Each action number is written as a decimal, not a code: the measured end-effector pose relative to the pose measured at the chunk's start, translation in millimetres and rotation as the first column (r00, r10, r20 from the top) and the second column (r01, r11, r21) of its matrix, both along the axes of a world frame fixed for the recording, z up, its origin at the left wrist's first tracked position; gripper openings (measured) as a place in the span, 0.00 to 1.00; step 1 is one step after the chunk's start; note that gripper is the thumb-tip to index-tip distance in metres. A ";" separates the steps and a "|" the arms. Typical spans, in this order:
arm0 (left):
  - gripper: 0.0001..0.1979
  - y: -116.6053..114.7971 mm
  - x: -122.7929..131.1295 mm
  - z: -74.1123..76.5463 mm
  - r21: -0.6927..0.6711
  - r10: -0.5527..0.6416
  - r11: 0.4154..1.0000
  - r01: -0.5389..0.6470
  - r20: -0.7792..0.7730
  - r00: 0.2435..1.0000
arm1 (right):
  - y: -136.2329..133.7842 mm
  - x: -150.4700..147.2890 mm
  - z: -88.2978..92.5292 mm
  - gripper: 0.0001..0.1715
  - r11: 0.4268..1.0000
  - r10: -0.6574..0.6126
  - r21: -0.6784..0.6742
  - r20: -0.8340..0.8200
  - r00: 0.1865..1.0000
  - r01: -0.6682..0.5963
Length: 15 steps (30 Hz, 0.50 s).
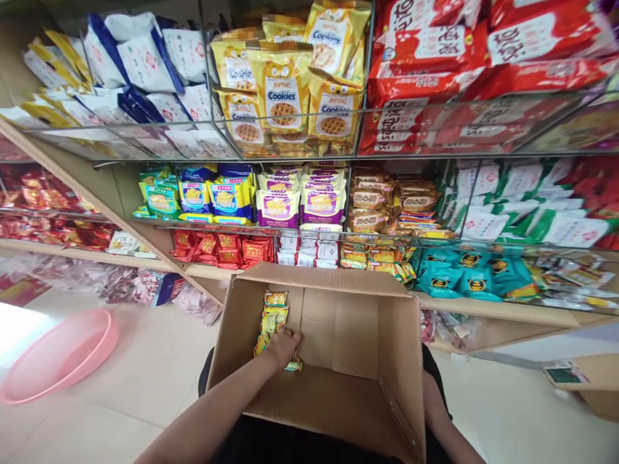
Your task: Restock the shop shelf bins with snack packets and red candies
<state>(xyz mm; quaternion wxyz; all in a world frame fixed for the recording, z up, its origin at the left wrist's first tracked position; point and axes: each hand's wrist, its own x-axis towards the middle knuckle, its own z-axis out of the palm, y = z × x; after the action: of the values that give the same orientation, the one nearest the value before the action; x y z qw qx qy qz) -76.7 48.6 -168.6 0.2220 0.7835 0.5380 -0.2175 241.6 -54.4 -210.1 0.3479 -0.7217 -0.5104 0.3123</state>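
Note:
An open cardboard box [338, 322] is tilted towards me between my knees, its mouth facing me. Small yellow-green wrapped snack packets [275, 316] lie along its left inner side. My left hand [284, 347] reaches inside with fingers curled down over the packets; one packet [293, 365] pokes out under the palm. How many it grips is hidden. My right hand [432, 390] is pressed to the outside of the box's right wall, its fingers out of sight behind the cardboard.
Glass-fronted shelves ahead hold yellow cookie bags [283, 93], red bags [430, 48], purple-and-cream biscuit packs [323, 200] and teal packets [476, 277]. A pink plastic basin [62, 354] sits on the floor at left. Another cardboard box [599, 383] is at right.

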 end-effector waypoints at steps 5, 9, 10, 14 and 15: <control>0.13 0.9 -12.8 2.6 -0.015 0.079 0.997 -0.078 0.183 0.980 | 2.5 6.6 -6.4 0.11 0.994 0.001 -0.107 -0.100 0.995 -0.012; 0.09 -0.1 -19.4 15.4 -0.022 0.196 0.979 -0.201 0.351 0.915 | 5.4 12.0 4.5 0.12 0.988 -0.151 -0.061 -0.169 0.974 0.142; 0.10 -1.5 -19.1 22.4 -0.025 0.235 0.969 -0.245 0.400 0.886 | 4.6 12.5 13.3 0.15 0.969 -0.246 -0.029 -0.190 0.951 0.245; 0.19 -11.1 -4.9 66.1 -0.369 0.565 0.783 -0.501 0.759 0.324 | -5.8 -2.4 76.3 0.23 0.774 -0.571 0.178 -0.217 0.792 0.607; 0.21 -14.1 2.0 78.9 -0.512 0.636 0.706 -0.488 0.763 0.120 | -8.4 -12.1 95.5 0.23 0.768 -0.561 0.236 -0.199 0.804 0.595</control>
<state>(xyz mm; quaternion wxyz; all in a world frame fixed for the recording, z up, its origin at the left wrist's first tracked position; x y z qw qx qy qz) -74.7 34.6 -89.6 0.5940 0.4848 0.5606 0.3129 229.5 -62.7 -114.7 0.5574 -0.7656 -0.2818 0.1542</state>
